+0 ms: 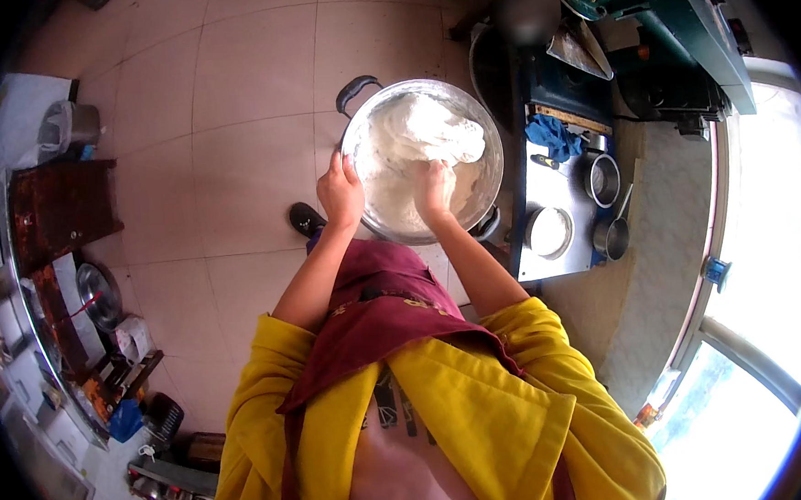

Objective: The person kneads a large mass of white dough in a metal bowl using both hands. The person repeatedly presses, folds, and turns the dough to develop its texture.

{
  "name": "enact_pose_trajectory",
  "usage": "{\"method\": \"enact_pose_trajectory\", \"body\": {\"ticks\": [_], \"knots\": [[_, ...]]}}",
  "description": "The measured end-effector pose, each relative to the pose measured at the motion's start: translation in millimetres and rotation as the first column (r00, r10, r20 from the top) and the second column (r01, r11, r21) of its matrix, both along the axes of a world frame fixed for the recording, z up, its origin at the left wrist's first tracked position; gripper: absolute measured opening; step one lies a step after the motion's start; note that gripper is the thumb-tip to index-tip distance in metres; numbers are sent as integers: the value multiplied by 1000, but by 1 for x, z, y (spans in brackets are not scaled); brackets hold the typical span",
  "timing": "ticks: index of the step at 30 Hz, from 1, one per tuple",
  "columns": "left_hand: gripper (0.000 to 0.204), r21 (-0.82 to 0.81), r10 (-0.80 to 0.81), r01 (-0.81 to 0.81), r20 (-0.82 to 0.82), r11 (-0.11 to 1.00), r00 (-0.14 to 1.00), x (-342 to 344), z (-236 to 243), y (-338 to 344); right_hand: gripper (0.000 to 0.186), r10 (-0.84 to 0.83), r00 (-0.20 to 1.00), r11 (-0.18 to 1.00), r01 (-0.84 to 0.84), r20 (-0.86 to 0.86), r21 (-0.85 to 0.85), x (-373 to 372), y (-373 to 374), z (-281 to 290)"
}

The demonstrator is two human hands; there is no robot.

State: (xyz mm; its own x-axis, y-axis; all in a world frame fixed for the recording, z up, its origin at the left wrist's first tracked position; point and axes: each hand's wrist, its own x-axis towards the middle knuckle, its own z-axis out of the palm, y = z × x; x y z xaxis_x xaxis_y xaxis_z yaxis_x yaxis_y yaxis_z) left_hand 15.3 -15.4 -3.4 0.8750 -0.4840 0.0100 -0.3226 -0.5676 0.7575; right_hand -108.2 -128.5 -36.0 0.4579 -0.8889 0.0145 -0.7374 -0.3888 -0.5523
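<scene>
A wide metal pot (495, 175) with two black side handles is in front of me, floured inside. A lump of white dough (434, 129) lies toward its far side, and loose flour coats the near part. My left hand (340, 191) is closed on the pot's left rim, thumb over the edge. Inside the pot, my right hand (434, 190) has its fingers curled at the dough's near edge, with white flour on them. The dough partly hides its fingertips.
To the right, a metal-topped table (536, 187) carries a white-filled round pan (549, 232), a saucepan (612, 237), another pan (603, 180) and a blue cloth (554, 136). A brown cabinet (61, 211) stands left, near a round metal lid (99, 296). Tiled floor (243, 67) lies beyond the pot.
</scene>
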Motion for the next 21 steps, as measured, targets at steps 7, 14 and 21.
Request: {"method": "enact_pose_trajectory", "body": {"ticks": [7, 14, 21], "knots": [[15, 24, 10, -11, 9, 1000, 1000, 5, -1, -4, 22, -43, 989, 998, 35, 144, 59, 32, 16, -25], [15, 61, 51, -55, 59, 997, 997, -1, -2, -10, 11, 412, 891, 821, -454, 191, 347, -8, 24, -50], [18, 42, 66, -67, 17, 997, 998, -2, -4, -7, 19, 409, 762, 877, -481, -502, -16, -54, -43, 14]]}}
